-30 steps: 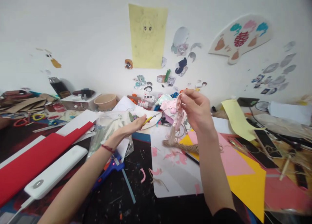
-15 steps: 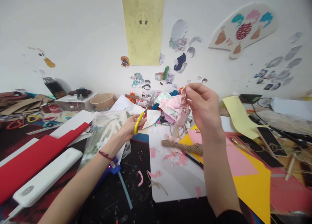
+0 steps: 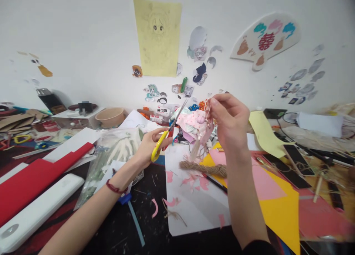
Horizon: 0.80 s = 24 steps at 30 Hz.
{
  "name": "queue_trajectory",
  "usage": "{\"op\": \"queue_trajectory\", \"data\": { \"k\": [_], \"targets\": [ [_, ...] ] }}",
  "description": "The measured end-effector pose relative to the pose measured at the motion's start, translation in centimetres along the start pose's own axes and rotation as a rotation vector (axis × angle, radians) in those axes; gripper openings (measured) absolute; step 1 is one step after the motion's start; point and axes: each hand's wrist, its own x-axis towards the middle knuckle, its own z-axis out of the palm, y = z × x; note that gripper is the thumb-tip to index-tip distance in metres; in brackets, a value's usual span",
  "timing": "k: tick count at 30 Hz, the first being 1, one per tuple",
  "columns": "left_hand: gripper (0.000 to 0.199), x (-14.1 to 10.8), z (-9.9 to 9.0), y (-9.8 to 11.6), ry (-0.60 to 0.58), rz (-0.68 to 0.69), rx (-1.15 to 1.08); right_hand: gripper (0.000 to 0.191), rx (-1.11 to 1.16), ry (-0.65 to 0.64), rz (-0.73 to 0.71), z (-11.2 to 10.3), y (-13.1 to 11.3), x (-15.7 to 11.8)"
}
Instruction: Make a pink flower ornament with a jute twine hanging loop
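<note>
Left hand, head view: The left hand (image 3: 152,143) was closed round yellow-handled scissors (image 3: 161,144); blades slanted up and away, tips apart from the string.
Right hand: The right hand (image 3: 229,118) had thumb and fingers pinched narrow on a pale string (image 3: 206,105).
String: It was up in the air, beyond the white sheet's far edge; lower end unclear.
Tassel: A pale tassel (image 3: 195,148) hung below, left of the right wrist; attachment couldn't be told.
White sheet: The white sheet (image 3: 198,220) lay mid-table, with pink scraps (image 3: 203,183) on it.
Twine: A twine bundle (image 3: 203,168) crossed its far part.
Table, left edge: Red board (image 3: 41,177) lay beside a white device (image 3: 41,210).
</note>
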Motion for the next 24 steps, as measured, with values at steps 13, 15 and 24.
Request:
{"op": "queue_trajectory", "data": {
  "k": [13,15,24],
  "targets": [
    [0.025,2.7,-0.3,-3.6,0.1,-0.03,0.067,0.005,-0.114,0.021,-0.139,-0.7,0.4,0.3],
    [0.033,3.1,-0.4,-3.6,0.063,-0.052,0.029,0.004,-0.096,0.017,-0.136,-0.6,0.3,0.3],
    [0.039,-0.9,0.5,0.7,0.08,0.294,0.3,0.008,-0.073,0.033,-0.057,-0.2,-0.4,0.1]
  ]
}}
